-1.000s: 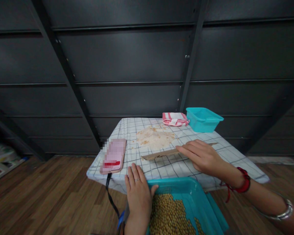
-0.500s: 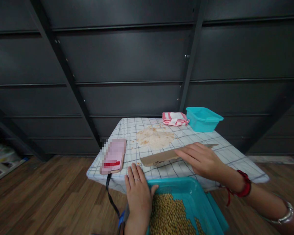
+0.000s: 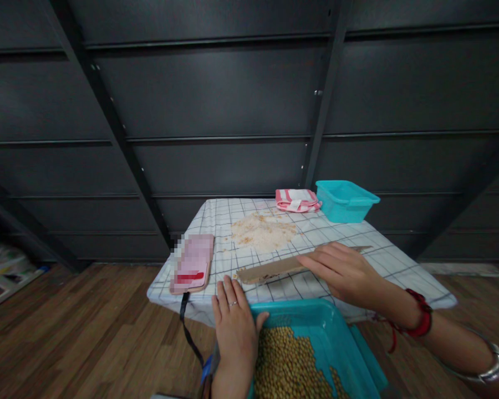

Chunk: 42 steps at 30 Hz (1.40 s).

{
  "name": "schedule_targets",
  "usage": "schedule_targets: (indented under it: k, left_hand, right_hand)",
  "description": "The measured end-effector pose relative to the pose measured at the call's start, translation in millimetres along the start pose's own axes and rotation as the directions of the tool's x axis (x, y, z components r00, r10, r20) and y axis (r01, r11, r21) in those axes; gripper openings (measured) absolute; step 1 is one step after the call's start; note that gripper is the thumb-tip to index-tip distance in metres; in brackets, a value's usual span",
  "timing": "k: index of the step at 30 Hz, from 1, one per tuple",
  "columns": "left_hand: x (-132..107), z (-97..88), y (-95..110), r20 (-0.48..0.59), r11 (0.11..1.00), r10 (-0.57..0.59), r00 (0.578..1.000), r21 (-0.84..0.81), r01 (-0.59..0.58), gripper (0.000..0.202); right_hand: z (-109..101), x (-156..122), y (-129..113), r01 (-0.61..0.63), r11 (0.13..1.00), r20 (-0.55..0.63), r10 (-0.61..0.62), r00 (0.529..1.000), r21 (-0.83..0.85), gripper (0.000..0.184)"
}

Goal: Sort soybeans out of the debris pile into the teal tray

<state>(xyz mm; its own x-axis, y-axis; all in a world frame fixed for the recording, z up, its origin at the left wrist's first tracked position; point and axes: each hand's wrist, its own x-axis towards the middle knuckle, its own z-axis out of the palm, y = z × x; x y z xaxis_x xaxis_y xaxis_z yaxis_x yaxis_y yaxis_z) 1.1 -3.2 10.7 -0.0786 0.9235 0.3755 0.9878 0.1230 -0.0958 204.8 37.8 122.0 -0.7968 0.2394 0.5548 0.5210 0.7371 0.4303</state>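
My right hand (image 3: 343,272) grips a strip of brown cardboard (image 3: 270,270), standing on its long edge on the checked cloth. Beyond the strip, a pale, grainy heap with tan bits (image 3: 264,231) is spread over the cloth, and a few crumbs lie by the strip's left end. My left hand (image 3: 235,327) rests flat with fingers stretched toward the table edge, its thumb over the rim of a teal tray (image 3: 332,327). Many round, yellow-brown beans (image 3: 289,366) fill the tray's left and middle part.
On the cloth-covered table (image 3: 220,213) a pink phone (image 3: 194,257) lies at left, its black strap hanging down. A folded red-and-white striped cloth (image 3: 297,200) and a turquoise basket (image 3: 346,202) stand at the back right. A dark panelled wall (image 3: 216,100) rises behind.
The cardboard strip has shifted very slightly left and stands a bit more upright, with crumbs now at its left end. My left hand has stayed in place.
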Motion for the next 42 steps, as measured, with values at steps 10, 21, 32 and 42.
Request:
schedule_targets:
  k: [10, 21, 32, 42]
  left_hand:
    - [1.3, -3.9, 0.4, 0.047, 0.999, -0.020, 0.999, -0.047, 0.022, 0.077]
    - [1.9, -4.3, 0.2, 0.039, 0.998, -0.009, 0.999, -0.060, 0.012, 0.078]
    - [1.6, -2.2, 0.2, 0.059, 0.998, -0.020, 0.998, -0.053, 0.023, 0.076]
    - [1.5, -5.0, 1.5, 0.046, 1.000, -0.026, 0.999, -0.006, 0.026, 0.078]
  right_hand:
    - [-2.4, -1.0, 3.1, -0.003, 1.000, -0.027, 0.003, 1.000, -0.024, 0.033]
    - [-0.2, 0.7, -0.6, 0.005, 0.999, 0.003, -0.005, 1.000, -0.032, 0.034]
    - [-6.3, -11.8, 2.2, -0.007, 1.000, 0.003, 0.007, 1.000, 0.006, 0.034]
    - [-20.1, -12.0, -2.6, -0.011, 0.996, 0.082, 0.003, 0.997, 0.094, 0.030]
